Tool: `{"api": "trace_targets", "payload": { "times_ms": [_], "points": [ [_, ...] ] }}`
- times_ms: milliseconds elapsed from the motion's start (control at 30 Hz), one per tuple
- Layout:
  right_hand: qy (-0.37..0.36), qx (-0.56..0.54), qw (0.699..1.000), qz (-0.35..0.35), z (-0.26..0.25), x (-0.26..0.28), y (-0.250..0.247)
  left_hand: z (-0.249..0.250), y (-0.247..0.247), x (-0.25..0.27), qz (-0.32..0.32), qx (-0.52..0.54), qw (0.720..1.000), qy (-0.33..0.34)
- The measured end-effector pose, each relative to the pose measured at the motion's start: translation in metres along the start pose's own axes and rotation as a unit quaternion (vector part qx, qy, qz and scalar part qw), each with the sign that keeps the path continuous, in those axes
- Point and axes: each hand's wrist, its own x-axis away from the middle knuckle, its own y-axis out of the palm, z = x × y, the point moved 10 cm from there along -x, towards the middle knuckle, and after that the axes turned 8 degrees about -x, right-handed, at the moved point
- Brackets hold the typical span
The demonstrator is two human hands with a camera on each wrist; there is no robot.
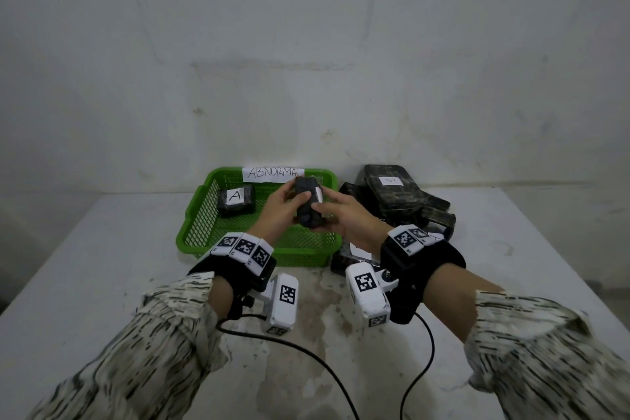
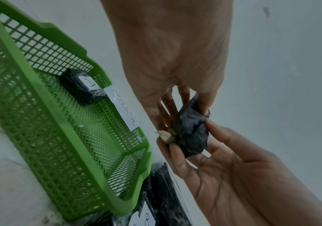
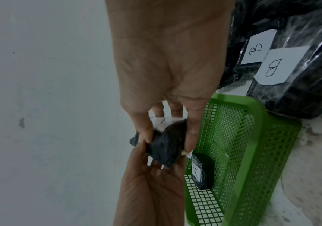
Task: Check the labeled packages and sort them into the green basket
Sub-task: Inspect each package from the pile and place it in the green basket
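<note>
Both hands hold one small black package in the air above the green basket: the left hand curls its fingers and thumb round the package's left side, and the right hand pinches its right side, thumb lying across the front. The package stands roughly upright between them, over the basket's back right part, with a white label showing only as a sliver along its right edge. The basket sits toward the back of the desk, left of the middle, with its far rim near the desk's back edge and the wall. A paper sign reading ABNORMAL hangs on that far rim. Inside, in the back left corner, lies a black package marked A; the rest of the mesh floor is bare. Just beside the basket's right wall a pile of black packages crowds the desk up to the back edge. The desk's front half and its left side are open, crossed only by two black cables trailing from the wrist bands. The left wrist view shows a torn spot on the held package with pale stuffing poking out, hidden from the head view. The right wrist view shows two of the piled packages bearing B labels, which the head view does not make readable.
</note>
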Motion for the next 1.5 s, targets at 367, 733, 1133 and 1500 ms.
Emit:
{"api": "trace_targets", "payload": {
  "times_ms": [367,733,1133,1500],
  "points": [
    [-0.058,0.097,0.990,0.079,-0.005,-0.002,-0.019,-0.007,-0.026,-0.005,0.089,-0.077,0.993,-0.015],
    [-0.075,0.109,0.989,0.063,-0.016,0.000,-0.014,-0.011,0.002,-0.002,0.001,0.062,0.997,-0.040],
    [-0.073,0.138,0.983,0.098,-0.013,-0.003,-0.019,-0.006,0.016,0.007,-0.071,0.102,0.991,-0.048],
    [-0.058,0.095,0.992,0.056,-0.010,-0.001,-0.016,-0.008,0.015,0.005,-0.082,0.077,0.993,-0.046]
  ]
}}
